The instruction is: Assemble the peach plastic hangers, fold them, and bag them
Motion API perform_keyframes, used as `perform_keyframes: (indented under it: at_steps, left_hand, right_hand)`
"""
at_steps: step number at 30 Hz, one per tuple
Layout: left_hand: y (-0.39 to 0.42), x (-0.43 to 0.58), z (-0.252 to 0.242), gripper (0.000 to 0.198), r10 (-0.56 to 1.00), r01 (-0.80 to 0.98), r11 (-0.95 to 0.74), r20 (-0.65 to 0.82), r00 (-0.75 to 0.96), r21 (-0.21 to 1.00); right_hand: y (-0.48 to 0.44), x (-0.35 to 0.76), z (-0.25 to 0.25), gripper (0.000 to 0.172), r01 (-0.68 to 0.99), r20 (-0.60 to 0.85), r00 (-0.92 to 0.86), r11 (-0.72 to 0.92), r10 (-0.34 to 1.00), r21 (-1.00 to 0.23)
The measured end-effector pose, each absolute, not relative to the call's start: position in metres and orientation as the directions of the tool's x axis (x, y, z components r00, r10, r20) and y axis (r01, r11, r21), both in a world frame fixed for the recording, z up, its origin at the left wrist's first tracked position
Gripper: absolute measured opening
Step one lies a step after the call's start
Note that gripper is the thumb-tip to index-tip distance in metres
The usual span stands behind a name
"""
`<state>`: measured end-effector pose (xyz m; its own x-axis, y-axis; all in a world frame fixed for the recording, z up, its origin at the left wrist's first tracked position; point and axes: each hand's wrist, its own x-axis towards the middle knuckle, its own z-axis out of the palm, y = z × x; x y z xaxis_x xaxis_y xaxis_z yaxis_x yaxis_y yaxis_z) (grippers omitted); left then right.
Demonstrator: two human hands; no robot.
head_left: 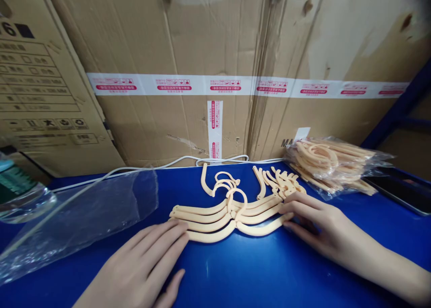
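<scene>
One head-worn camera looks forward and down, near the blue tabletop (222,274).

I count one left hand (143,258), one right hand (325,225), one bottle (20,189), one phone (406,192); the curved strips (210,238) overlap beyond counting.

Passable between left hand (144,258) and right hand (319,227), nearer than the curved strips (212,239). Blocked just beyond right hand by loose pieces (281,178), then a bagged bundle (330,162); beyond left hand by a clear plastic bag (124,202); well past both by cardboard (178,124).
</scene>
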<state>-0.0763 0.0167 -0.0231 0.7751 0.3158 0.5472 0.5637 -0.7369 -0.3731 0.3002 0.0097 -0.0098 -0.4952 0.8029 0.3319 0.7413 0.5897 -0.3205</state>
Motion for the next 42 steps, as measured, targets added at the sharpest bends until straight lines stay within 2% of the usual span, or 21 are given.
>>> perform_keyframes:
  at_steps: [6,11,20,28,36,42]
  left_hand:
    - [0.013,-0.075,-0.024,0.031,0.275,0.521,-0.803,0.596,0.754,-0.288]
    - [0.006,-0.070,-0.019,0.029,0.366,0.568,-0.799,0.590,0.719,-0.197]
    - [0.006,-0.073,-0.010,0.030,0.336,0.509,-0.830,0.526,0.781,-0.226]
    - [0.004,-0.072,-0.010,0.031,0.339,0.508,-0.835,0.528,0.779,-0.213]
    - [0.008,-0.078,-0.010,0.036,0.350,0.508,-0.830,0.493,0.796,-0.230]
    - [0.010,-0.075,0.001,0.034,0.388,0.554,-0.806,0.521,0.760,-0.207]
  right_hand:
    - [0.005,0.297,-0.008,0.020,0.741,0.349,-0.509,0.607,0.786,-0.286]
    - [0.002,0.295,-0.004,0.027,0.745,0.374,-0.505,0.611,0.778,-0.265]
    - [-0.001,0.294,-0.002,0.026,0.742,0.406,-0.448,0.584,0.797,-0.328]
    - [-0.002,0.299,-0.005,0.026,0.742,0.426,-0.452,0.595,0.784,-0.309]
    - [-0.001,0.293,-0.003,0.022,0.722,0.420,-0.449,0.597,0.789,-0.350]
    - [-0.001,0.290,0.009,0.015,0.701,0.505,-0.437,0.633,0.745,-0.328]
